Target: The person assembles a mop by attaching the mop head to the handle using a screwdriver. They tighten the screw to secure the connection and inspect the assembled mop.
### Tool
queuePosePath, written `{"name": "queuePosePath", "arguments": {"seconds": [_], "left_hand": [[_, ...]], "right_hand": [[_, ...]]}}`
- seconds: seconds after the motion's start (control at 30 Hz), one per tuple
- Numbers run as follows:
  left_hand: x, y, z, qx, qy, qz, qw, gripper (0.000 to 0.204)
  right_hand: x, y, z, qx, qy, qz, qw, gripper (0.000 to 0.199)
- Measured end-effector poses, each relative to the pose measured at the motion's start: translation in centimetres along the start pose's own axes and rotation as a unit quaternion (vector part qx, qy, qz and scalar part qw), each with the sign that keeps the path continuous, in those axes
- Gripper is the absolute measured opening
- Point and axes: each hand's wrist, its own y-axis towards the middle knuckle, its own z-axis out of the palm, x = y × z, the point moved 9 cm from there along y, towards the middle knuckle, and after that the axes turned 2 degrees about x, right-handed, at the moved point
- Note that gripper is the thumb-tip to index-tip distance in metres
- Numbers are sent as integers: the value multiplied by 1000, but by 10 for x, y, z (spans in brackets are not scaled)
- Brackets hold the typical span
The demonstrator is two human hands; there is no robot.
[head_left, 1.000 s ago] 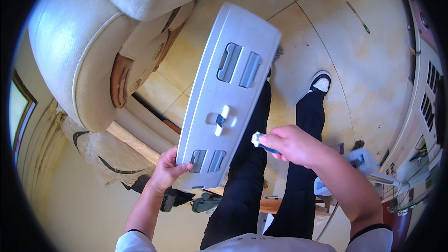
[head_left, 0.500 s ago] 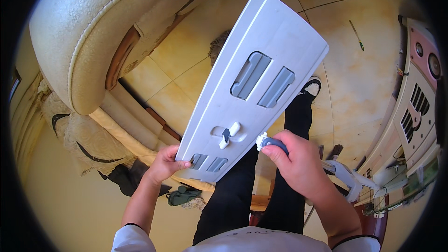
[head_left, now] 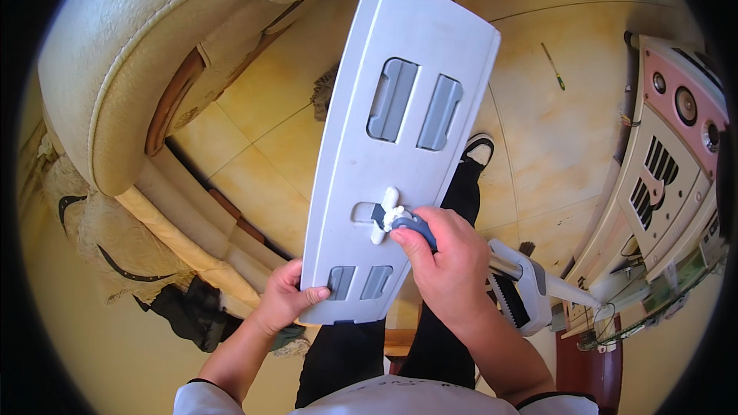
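A long light-grey flat mop head (head_left: 407, 23) is held up in front of me, tilted, with grey clips set in its face. My left hand (head_left: 289, 296) grips its lower left corner, thumb on the face beside a lower clip. Near the middle, a white swivel joint (head_left: 387, 215) stands in a shallow recess. My right hand (head_left: 450, 261) pinches a blue-grey connector (head_left: 417, 229) whose white tip is up against that swivel joint. Whether the two are locked together cannot be told. The fingers hide the connector's rear end.
A cream sofa (head_left: 146, 54) stands at the left. A pink and white speaker cabinet (head_left: 661, 146) lines the right side. On the tiled floor lies a thin green-handled tool (head_left: 560, 81). A white and grey appliance part with a pole (head_left: 530, 288) is beside my right forearm.
My right hand has moved left, bringing the connector from beside the mop head to its swivel joint. The mop head has turned more upright and shifted left in view.
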Motion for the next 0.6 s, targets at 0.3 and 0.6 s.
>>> {"name": "queuePosePath", "arguments": {"seconds": [0.3, 0.6], "left_hand": [[-7, -4, 35, 27, -45, 16, 999, 43], [-18, -5, 37, 23, 94, 119, 988, 33]], "right_hand": [[5, 0, -9, -53, -51, -41, 996, 28], [-13, -7, -5, 10, -42, -54, 998, 27]]}}
